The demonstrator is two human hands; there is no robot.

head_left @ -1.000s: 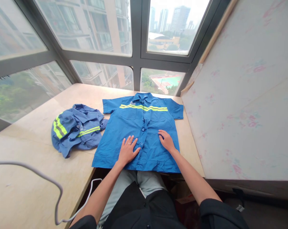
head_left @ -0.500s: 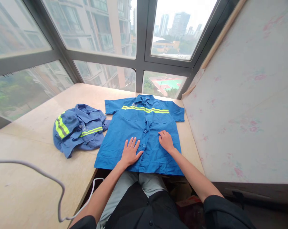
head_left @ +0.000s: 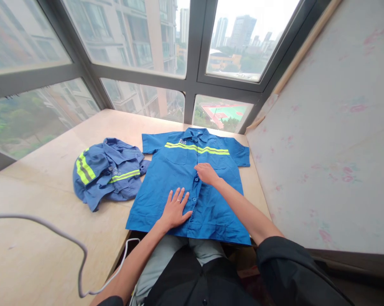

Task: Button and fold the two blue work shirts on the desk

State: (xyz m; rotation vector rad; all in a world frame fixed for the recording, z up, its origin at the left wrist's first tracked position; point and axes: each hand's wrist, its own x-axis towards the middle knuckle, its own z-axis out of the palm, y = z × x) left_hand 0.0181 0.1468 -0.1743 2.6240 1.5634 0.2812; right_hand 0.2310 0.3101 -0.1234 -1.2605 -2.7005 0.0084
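A blue short-sleeved work shirt (head_left: pixel 160 187) lies spread front side up, its collar toward the window and its hem at my lap. Yellow reflective stripes cross its chest. My left hand (head_left: pixel 176 210) rests flat on the lower front, fingers spread, just left of the button placket. With fingers curled together, my right hand (head_left: pixel 207 173) grips the placket at mid-chest, below the stripes. Its fingertips are partly hidden. To the left lies a second, crumpled blue work shirt (head_left: pixel 125 163), also with reflective stripes; neither hand touches it.
The pale tabletop (head_left: pixel 45 195) runs along the windows, with its front edge near my lap. A white cable (head_left: pixel 61 233) loops at the lower left, close to my left forearm. A flower-patterned wall panel (head_left: pixel 319 148) bounds the right side.
My right hand has moved left and up from the shirt's right front to the placket, its fingers now closed there. My left hand stays flat on the shirt. The view has shifted slightly.
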